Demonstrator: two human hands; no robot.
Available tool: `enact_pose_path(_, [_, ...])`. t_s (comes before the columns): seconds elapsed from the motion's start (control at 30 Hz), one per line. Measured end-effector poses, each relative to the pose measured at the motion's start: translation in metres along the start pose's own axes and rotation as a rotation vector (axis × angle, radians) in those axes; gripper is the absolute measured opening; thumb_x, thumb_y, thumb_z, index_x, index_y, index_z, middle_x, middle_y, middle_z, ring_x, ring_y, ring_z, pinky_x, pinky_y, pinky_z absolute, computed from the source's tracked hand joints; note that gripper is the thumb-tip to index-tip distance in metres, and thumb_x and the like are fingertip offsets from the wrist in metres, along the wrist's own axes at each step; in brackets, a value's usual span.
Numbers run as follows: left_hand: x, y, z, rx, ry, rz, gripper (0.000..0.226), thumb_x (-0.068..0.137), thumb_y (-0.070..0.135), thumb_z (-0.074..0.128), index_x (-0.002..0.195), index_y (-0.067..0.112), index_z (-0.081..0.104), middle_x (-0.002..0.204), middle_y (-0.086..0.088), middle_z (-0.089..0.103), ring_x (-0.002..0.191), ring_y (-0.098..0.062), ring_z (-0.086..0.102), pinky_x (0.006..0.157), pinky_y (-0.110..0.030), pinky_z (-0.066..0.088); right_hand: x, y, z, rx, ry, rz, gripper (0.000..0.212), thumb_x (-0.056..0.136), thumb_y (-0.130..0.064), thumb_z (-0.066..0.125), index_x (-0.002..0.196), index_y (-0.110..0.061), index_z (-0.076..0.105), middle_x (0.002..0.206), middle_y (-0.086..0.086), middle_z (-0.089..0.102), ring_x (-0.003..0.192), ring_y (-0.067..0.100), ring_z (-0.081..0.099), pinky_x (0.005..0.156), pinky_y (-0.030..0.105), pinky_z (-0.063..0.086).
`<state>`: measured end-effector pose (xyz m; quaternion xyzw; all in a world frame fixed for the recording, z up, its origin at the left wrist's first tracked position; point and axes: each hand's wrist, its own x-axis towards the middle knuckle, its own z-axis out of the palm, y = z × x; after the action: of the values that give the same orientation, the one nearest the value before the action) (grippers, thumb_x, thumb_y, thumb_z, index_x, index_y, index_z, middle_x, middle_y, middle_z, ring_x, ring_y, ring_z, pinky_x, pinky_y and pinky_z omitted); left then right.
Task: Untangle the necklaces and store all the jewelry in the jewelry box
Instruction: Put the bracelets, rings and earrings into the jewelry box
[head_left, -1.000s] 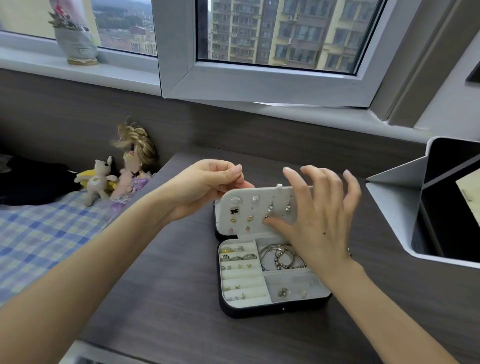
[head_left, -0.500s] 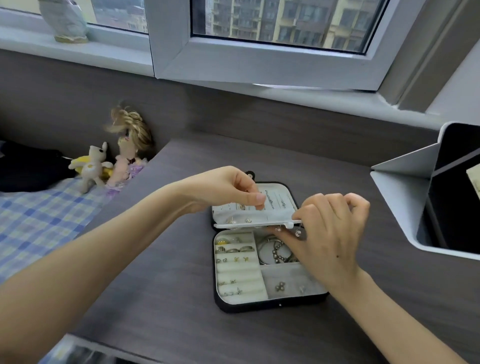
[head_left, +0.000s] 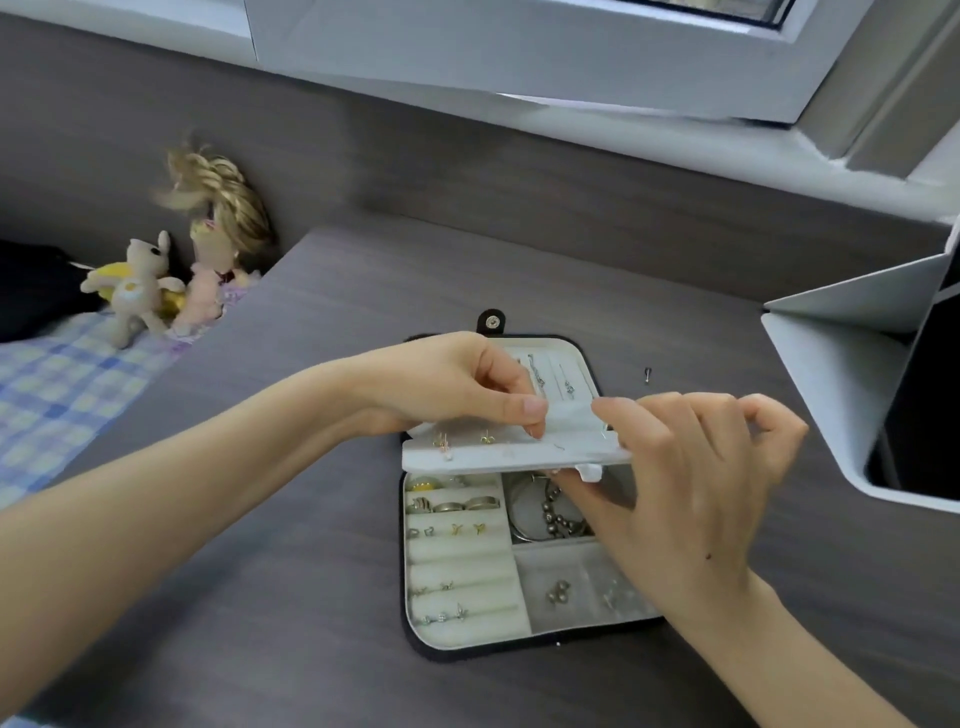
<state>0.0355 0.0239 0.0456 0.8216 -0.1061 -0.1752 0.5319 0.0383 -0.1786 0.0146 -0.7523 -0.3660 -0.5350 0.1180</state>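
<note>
Fingers (head_left: 524, 405) of the left hand (head_left: 452, 384) curl over the far edge of the white earring panel (head_left: 493, 454), with thumb and forefinger pinching it. Fingers (head_left: 639, 431) of the right hand (head_left: 691, 483) grasp the same panel at its right end, forefinger on top and thumb underneath beside a small white tab (head_left: 589, 472); the other fingers are loosely bent above. Held between both sets of fingers, the panel lies roughly level across the middle of the open jewelry box (head_left: 519, 649), which rests flat on the dark wood-grain table (head_left: 260, 597). Gold studs (head_left: 444, 441) sit in the panel just below the left fingertips.

Directly beneath the right fingers, one compartment holds bracelets (head_left: 522, 514). Below the left fingers, rings (head_left: 452, 504) sit in the padded rolls. Nearer the person, partly under the right wrist, small metal pieces (head_left: 558, 592) lie in a lower compartment.

Beyond the left fingertips, thin necklaces (head_left: 537, 371) lie against the lid lining; whether they are tangled cannot be told. Farther beyond is the snap tab (head_left: 491, 322).

Beyond the right fingers, apart from the box, a small dark pin (head_left: 648, 374) lies on the table. Well to their right stands a white folding stand (head_left: 831, 364). Far left of the left fingers are a plush toy (head_left: 135, 291), a doll (head_left: 223, 234) and a checked cloth (head_left: 52, 384).
</note>
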Motion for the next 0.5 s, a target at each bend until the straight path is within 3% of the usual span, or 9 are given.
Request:
enact_pose_path(0.3, [0.0016,-0.0083,-0.0023,-0.104,-0.028,-0.011,0.016,0.076,0.035,0.065,0.066,0.027,0.074,0.071,0.012,0.063,0.069,-0.002,0.055,0.068,-0.015,0.041,0.0025,-0.0015,0.0,0.008,-0.016,0.048,0.046,0.068,-0.034,0.08,0.096,-0.017,0.048,0.069,-0.001,0.06,0.075,0.017,0.044,0.075,0.036,0.025])
enact_pose_path(0.5, [-0.0007,-0.0067,0.0021,-0.216,-0.04,-0.012,0.019,0.077,0.029,0.063,0.062,0.022,0.073,0.069,0.003,0.059,0.062,-0.006,0.054,0.063,-0.016,0.044,0.0042,-0.0031,-0.0006,0.025,-0.033,0.094,0.046,0.074,-0.045,0.075,0.097,-0.017,0.048,0.068,0.0,0.056,0.072,0.018,0.044,0.076,0.037,0.025])
